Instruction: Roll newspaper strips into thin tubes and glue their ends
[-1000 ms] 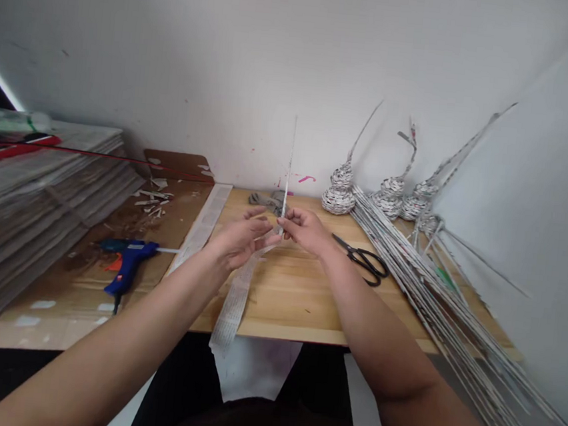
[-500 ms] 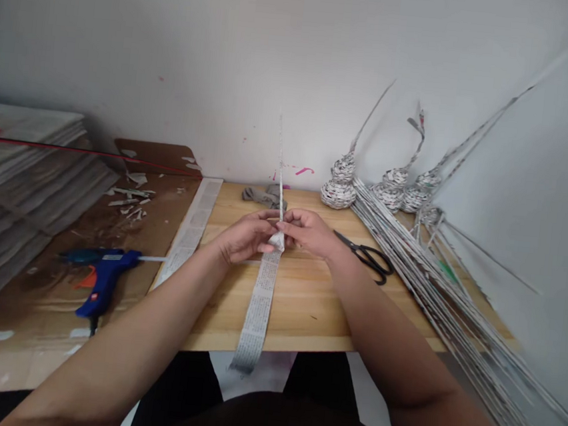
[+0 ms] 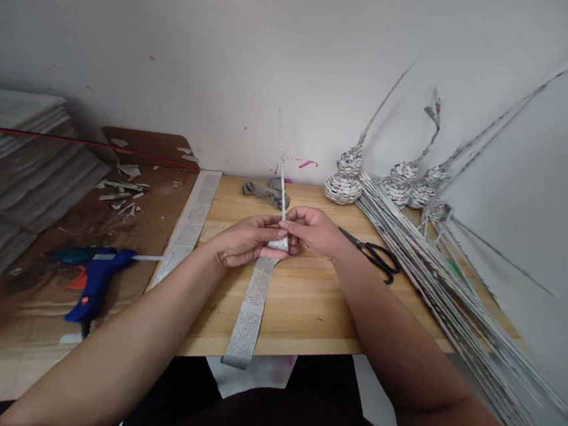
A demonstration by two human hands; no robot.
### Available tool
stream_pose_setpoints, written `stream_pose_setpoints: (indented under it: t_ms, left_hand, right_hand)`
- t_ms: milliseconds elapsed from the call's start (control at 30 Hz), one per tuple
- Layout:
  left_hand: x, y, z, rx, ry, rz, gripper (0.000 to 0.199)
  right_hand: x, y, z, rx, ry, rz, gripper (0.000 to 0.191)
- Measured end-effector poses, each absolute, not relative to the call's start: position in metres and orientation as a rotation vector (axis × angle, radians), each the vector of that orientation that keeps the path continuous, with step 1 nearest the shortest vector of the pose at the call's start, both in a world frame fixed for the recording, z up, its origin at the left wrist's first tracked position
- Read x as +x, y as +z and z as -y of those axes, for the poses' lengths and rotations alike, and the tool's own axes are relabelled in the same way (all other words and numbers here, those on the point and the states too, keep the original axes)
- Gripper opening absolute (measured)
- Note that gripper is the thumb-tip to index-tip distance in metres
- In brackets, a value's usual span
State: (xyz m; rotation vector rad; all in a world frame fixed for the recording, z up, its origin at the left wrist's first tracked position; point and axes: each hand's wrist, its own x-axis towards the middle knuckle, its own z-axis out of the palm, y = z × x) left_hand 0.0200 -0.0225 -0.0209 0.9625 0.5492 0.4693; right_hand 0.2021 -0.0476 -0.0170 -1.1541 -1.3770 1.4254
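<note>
A newsprint strip (image 3: 250,310) runs up from the table's front edge, its lower end hanging over that edge. Its upper part meets my hands, where it is folded and narrows into a thin rolled paper stick (image 3: 283,179) pointing up. My left hand (image 3: 248,240) has its fingers closed on the folded part of the strip from the left. From the right, my right hand (image 3: 312,232) pinches the base of the thin roll. The two hands are close together, fingertips nearly touching.
Scissors (image 3: 378,254) lie right of my right hand, beside a bundle of paper sticks (image 3: 409,265). Woven paper gourds (image 3: 345,179) stand along the wall. A grey cloth (image 3: 266,191) lies behind my hands. At left are a blue glue gun (image 3: 102,276), paper stacks (image 3: 14,147) and newsprint strips (image 3: 186,230).
The folded part has turned slightly between my hands, and my left fingers now reach beneath it. The strip's hanging end has swung a little left. The view has shifted slightly.
</note>
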Motion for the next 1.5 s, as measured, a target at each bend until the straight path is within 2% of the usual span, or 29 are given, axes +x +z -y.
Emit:
stream_pose_setpoints:
  t_ms: [167, 467, 633, 967, 1500]
  left_hand:
    - [0.023, -0.030, 0.021, 1.048, 0.487, -0.576, 0.029]
    - [0.028, -0.029, 0.024, 1.105, 0.530, -0.709, 0.041]
    - [0.028, -0.028, 0.024, 1.088, 0.545, -0.737, 0.040]
    - [0.031, -0.031, 0.027, 1.069, 0.601, -0.814, 0.034]
    - [0.031, -0.031, 0.028, 1.143, 0.609, -0.805, 0.038]
  right_hand:
    - [0.202, -0.016, 0.048, -1.165, 1.407, 1.398, 0.034]
    - [0.200, -0.010, 0.050, -1.246, 1.250, 1.429, 0.026]
    - [0.199, -0.011, 0.050, -1.230, 1.218, 1.460, 0.024]
    - [0.198, -0.014, 0.049, -1.289, 0.881, 1.608, 0.020]
    - [0.203, -0.019, 0.046, -1.320, 0.983, 1.548, 0.023]
